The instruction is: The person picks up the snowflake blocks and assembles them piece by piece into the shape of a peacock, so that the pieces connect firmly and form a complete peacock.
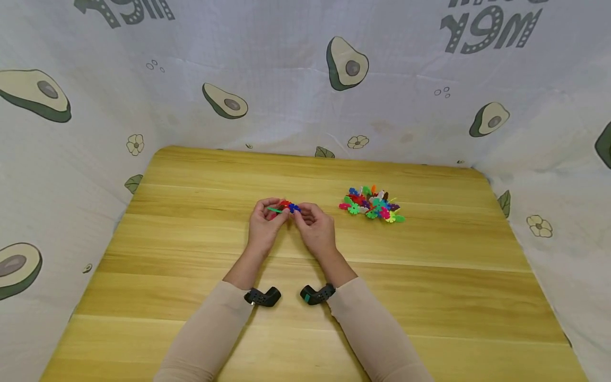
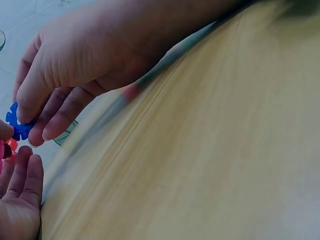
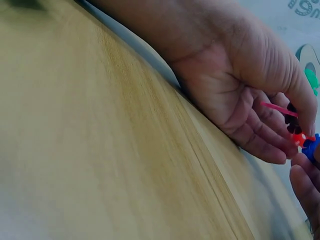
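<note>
Both hands meet over the middle of the table. My left hand [image 1: 263, 228] pinches a small cluster of plastic snowflake discs, with a red disc [image 1: 285, 203] and a green disc [image 1: 275, 210] showing. In the right wrist view, a pink disc [image 3: 278, 108] and a dark brown disc [image 3: 291, 121] stick out beside the left thumb. My right hand [image 1: 317, 229] pinches a blue disc [image 2: 20, 128] between thumb and index finger, its other fingers loosely bent. The blue disc is right at the red one; fingertips partly hide where they meet.
A heap of mixed-colour snowflake discs [image 1: 365, 206] lies on the wooden table [image 1: 429, 297], to the right of the hands. A pale cloth [image 1: 286, 69] printed with avocados hangs behind the table and along its sides. Black wrist devices [image 1: 263, 297] are worn on both forearms.
</note>
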`<state>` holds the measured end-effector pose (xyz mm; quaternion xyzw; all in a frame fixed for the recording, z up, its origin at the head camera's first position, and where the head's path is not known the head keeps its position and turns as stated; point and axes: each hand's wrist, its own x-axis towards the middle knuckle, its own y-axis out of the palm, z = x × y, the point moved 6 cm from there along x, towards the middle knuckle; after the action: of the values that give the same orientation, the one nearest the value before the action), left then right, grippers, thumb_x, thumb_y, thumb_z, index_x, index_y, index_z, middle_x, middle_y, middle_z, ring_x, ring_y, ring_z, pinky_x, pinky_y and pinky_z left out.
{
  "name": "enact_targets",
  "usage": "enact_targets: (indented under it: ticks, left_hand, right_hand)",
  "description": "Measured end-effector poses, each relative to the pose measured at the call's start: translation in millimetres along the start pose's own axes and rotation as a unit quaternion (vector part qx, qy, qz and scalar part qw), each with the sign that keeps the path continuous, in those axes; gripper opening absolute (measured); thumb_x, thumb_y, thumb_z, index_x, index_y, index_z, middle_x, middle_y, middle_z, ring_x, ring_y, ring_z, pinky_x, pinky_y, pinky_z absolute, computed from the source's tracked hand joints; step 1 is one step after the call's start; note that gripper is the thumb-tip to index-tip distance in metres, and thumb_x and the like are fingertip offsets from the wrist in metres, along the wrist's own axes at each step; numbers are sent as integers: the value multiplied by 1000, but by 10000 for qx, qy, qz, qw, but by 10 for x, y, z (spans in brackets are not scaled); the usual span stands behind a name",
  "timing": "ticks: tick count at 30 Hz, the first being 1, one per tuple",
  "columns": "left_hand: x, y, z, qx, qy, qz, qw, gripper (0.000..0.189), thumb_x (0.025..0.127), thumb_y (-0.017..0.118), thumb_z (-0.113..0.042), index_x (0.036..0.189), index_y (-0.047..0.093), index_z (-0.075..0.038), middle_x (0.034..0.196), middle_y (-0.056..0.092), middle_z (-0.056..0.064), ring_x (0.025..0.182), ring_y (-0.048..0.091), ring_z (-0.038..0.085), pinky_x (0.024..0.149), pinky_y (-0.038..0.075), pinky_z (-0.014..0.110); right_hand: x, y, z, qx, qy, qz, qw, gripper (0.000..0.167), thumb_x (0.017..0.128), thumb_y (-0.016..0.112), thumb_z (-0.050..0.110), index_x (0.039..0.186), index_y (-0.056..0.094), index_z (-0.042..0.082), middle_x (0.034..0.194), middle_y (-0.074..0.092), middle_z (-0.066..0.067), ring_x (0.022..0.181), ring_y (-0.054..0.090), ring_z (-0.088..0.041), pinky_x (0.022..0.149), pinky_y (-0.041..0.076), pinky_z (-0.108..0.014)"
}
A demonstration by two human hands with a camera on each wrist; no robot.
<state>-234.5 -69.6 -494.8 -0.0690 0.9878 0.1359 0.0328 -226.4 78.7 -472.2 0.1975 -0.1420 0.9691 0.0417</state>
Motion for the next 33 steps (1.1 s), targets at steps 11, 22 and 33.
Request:
enact_targets:
  ticks: [11, 22, 33]
  left_hand:
    - [-7, 53, 0, 394, 166, 768, 9961, 61, 92, 73, -3, 146, 45, 0, 145, 53, 21, 119, 57, 16, 80, 56, 13]
    - [-60, 140, 49, -1226, -1160, 2142, 9621, 59, 111, 35, -45, 143, 40, 4, 115, 66, -1, 103, 66, 12, 84, 64, 36]
    - [-86, 123, 77, -1672, -1488, 1805, 9578, 30, 112, 39, -33, 114, 64, -16, 107, 70, 0, 87, 67, 13, 79, 60, 24]
  right_hand:
    - [11, -25, -21, -276, 51, 7, 9996, 14, 96, 71, 8, 108, 71, 1, 100, 77, -17, 88, 76, -28, 78, 64, -30]
    - [-23, -46, 103, -564, -673, 202, 9959, 14, 95, 72, 7, 108, 75, 5, 107, 74, -12, 100, 68, -27, 81, 63, -39]
    - [10, -168, 273, -1211, -1249, -80, 9847, 17, 92, 75, 9, 109, 74, 4, 106, 76, -13, 101, 67, -31, 89, 59, -42]
